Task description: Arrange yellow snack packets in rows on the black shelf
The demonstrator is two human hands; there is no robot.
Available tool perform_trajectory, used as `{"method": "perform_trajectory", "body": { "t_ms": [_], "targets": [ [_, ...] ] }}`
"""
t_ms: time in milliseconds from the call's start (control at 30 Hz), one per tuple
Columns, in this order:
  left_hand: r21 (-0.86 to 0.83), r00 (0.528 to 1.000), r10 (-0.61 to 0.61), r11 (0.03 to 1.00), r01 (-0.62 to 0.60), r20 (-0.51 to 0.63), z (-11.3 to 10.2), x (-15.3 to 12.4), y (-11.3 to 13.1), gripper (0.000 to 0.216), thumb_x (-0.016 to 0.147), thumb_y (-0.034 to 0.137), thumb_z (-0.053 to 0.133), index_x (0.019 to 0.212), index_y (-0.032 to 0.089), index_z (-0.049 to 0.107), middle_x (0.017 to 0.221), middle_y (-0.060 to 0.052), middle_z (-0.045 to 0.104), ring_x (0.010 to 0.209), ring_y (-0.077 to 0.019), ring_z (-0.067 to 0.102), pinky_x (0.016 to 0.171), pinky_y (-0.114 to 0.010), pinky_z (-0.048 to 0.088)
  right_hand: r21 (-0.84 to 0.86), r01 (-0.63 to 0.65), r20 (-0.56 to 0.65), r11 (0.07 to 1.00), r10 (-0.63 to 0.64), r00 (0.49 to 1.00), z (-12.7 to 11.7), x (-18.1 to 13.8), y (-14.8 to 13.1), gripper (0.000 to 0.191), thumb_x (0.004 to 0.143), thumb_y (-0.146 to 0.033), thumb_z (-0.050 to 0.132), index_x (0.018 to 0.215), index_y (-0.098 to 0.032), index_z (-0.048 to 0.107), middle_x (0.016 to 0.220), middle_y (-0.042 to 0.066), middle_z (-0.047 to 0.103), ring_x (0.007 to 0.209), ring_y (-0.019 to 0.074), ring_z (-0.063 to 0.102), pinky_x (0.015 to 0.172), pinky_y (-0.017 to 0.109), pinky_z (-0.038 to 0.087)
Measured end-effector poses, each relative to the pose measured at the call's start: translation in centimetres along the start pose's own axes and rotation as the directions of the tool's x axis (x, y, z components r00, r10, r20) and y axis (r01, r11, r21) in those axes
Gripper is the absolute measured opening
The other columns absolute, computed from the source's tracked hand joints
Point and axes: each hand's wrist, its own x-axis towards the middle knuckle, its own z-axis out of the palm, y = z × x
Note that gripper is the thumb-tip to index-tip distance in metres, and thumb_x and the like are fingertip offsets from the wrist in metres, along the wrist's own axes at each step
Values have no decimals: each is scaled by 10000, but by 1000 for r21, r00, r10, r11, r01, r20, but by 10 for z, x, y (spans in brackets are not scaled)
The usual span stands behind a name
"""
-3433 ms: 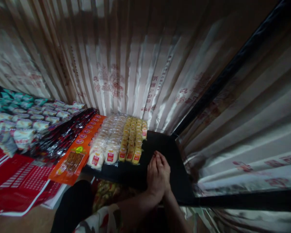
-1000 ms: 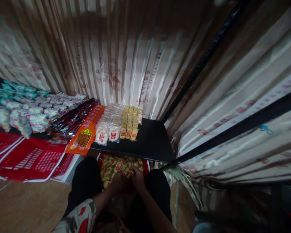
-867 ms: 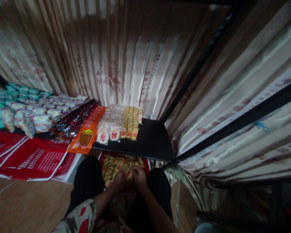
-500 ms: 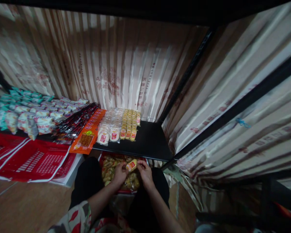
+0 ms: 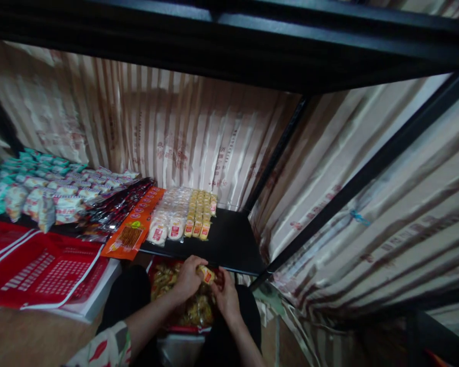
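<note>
Yellow snack pkt [image 5: 207, 275] turns cw vs. before, L hand [image 5: 188, 279] pinching, R hand [image 5: 227, 298] half-open alongside; prob. orienting step, next needs steady hold.

The left hand [image 5: 188, 279] covers part of a crate [image 5: 181, 330] of wrapped snacks [image 5: 199, 312]; lettering [image 5: 208, 276] on the held yellow packet [image 5: 204, 270] is too small to read. Teal packets [image 5: 34, 162] and red baskets [image 5: 71, 255] run off the left edge.

Left sleeve [image 5: 109, 346] pale, printed with red leaf shapes [image 5: 99, 350] and grey-green patches, ending well short of bare left hand [image 5: 188, 279]. Right hand [image 5: 227, 296] bare too. Trousers [image 5: 125, 293] plain black, perhaps very dark navy; light too dim to tell.
</note>
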Motion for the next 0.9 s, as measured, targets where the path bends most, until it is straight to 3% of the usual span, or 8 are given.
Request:
{"method": "perform_trajectory", "body": {
  "t_ms": [67,133,333,433,567,667,767,900],
  "targets": [
    [35,991,84,995,-88,104,-1,6,5,418,622,-4,430,920,186,653,942,-28,602,955,-142,540,904,-274,415,-145,123,36,982,-119,992,-7,1,-7,509,682,-228,544,1187,-161,535,1216,111,569,1143,240,512,982,381,402],
    [74,975,124,987,-139,187,-1,13,11,431,616,7,426,926,197,658,943,-29,608,960,-150,533,897,-274,412,-215,191,105,958,-171,980,-14,5,-16,515,706,-217,534,1220,-182,530,1232,91,567,1165,230,495,1016,368,367],
    [112,937,179,969,-221,301,5,45,27,399,630,19,399,866,203,664,921,-24,619,935,-149,538,871,-267,428,-175,165,259,971,-117,959,-31,36,-30,347,791,-278,474,1096,-198,617,1015,69,650,932,187,611,823,262,475],
    [119,955,184,969,-216,235,13,64,36,383,681,35,402,916,200,655,1139,-51,558,1038,-157,527,928,-287,427,-133,124,207,983,-95,974,-35,61,-25,316,781,-355,489,1016,-206,639,956,58,650,864,184,620,729,242,493],
    [134,984,178,975,-178,15,30,83,51,407,768,90,390,1113,195,579,1325,-72,435,1202,-178,436,1044,-328,356,-11,68,82,998,-67,994,-35,106,-15,335,741,-408,523,966,-182,624,910,66,661,833,194,620,729,268,497],
    [54,996,82,995,-83,18,51,96,55,391,841,177,352,1186,160,536,1316,-94,472,1241,-184,413,1088,-333,304,87,29,21,996,-31,999,-28,143,-9,339,727,-421,523,943,-173,607,897,77,671,822,197,628,762,291,492],
    [-68,995,-93,993,96,39,76,114,48,477,855,223,371,1321,127,394,1427,-96,359,1336,-187,283,1138,-341,193,145,7,-41,989,-1,999,-18,178,-6,347,687,-433,550,909,-171,603,857,78,678,796,204,634,750,308,494],
    [-285,938,-346,899,332,1,103,147,33,536,871,257,367,1374,89,285,1484,-106,236,1371,-160,192,1140,-280,144,157,-17,-87,987,31,996,-3,219,-2,334,644,-447,586,844,-181,616,757,49,673,723,205,629,696,315,494]
  ]
}}
